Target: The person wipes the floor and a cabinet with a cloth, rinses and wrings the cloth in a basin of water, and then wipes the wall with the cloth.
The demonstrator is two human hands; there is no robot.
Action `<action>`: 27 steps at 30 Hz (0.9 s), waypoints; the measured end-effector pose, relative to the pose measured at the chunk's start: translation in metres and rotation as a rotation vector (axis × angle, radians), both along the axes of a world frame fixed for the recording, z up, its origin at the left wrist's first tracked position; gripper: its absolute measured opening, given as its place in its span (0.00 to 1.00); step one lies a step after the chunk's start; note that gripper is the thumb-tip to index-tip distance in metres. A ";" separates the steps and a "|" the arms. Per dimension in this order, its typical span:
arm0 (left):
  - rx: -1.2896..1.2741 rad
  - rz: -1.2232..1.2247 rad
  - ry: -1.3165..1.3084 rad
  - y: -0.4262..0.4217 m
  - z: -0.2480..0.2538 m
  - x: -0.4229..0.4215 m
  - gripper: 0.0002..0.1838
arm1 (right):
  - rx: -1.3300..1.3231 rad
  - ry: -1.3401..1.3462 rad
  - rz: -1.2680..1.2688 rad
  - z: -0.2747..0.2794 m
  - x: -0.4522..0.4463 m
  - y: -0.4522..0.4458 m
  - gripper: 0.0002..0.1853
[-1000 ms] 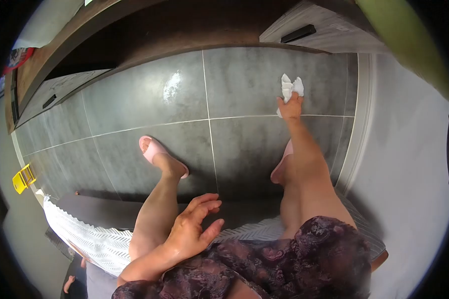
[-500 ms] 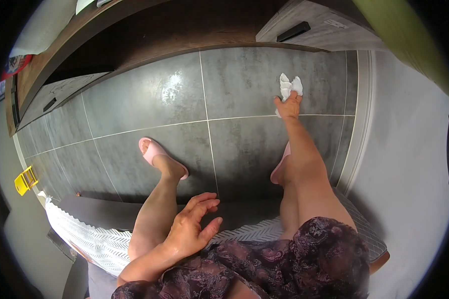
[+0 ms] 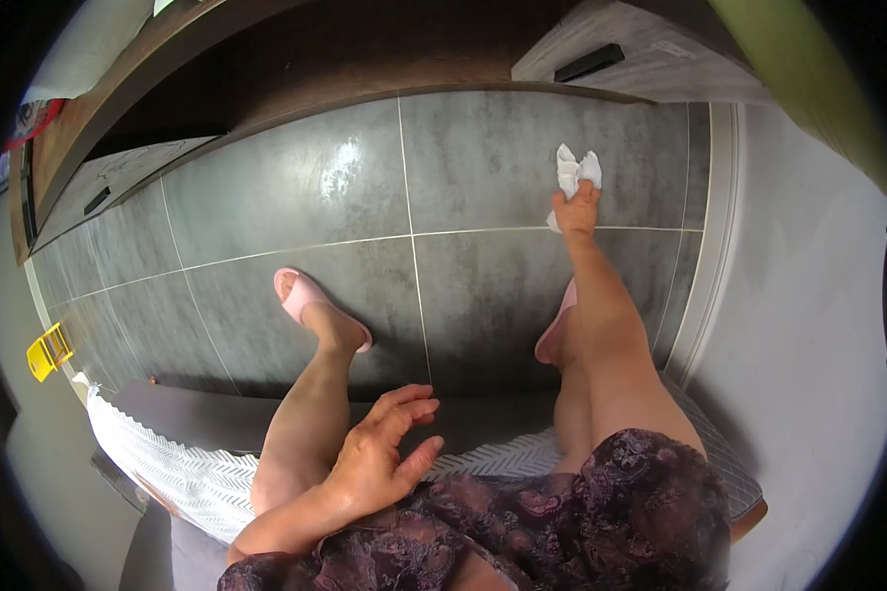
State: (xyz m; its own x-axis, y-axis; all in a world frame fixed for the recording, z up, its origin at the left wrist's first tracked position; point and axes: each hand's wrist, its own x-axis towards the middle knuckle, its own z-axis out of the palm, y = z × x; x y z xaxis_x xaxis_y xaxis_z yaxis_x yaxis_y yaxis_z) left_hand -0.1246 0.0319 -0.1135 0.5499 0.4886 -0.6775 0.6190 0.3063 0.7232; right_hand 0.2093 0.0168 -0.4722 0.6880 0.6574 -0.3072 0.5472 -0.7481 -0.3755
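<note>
My right hand (image 3: 578, 209) reaches down to the grey tiled floor (image 3: 503, 148), its fingers closed on a crumpled white cloth (image 3: 568, 169). Parts of the cloth stick out beyond the fingers and beside the thumb, close to a pale grout line. My left hand (image 3: 379, 453) hovers over my lap near the left thigh, fingers slightly curled and apart, holding nothing. Below it lies the dark patterned dress (image 3: 650, 502). Pink slippers (image 3: 310, 298) are on both feet, one on each side of the floor's middle.
Dark wooden furniture (image 3: 365, 49) with an angled grey drawer front (image 3: 650, 59) borders the far floor edge. A white wall (image 3: 798, 295) stands at the right. At the left is a small yellow chair (image 3: 49, 352). A grey seat with a white patterned cover (image 3: 168, 473) is beneath me.
The view shifts slightly. My right hand stays on the cloth at nearly the same floor spot, its thumb now closer to the fingers. My left hand keeps its pose.
</note>
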 end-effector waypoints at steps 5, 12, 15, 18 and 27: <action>-0.008 -0.024 -0.048 0.000 0.003 -0.001 0.17 | 0.165 -0.141 0.126 -0.009 -0.022 0.012 0.17; -0.029 -0.031 -0.074 0.004 0.009 0.006 0.18 | -0.084 0.517 0.400 0.021 -0.187 0.056 0.11; -0.023 -0.029 -0.026 0.006 0.006 0.001 0.19 | -0.154 0.387 0.941 0.033 -0.224 0.048 0.12; -0.058 -0.011 -0.016 0.004 0.005 -0.005 0.19 | -0.041 0.292 1.073 0.017 -0.215 0.051 0.12; 0.005 0.044 -0.017 0.011 0.003 -0.028 0.18 | 0.245 -0.200 0.251 -0.025 -0.085 0.116 0.15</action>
State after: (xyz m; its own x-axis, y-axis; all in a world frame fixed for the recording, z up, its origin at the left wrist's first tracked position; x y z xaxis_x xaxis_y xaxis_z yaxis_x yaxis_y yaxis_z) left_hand -0.1531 0.0430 -0.1104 0.5393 0.5157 -0.6658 0.5926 0.3293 0.7351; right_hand 0.1241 0.1331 -0.4975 0.5275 0.8496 0.0034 0.7816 -0.4837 -0.3938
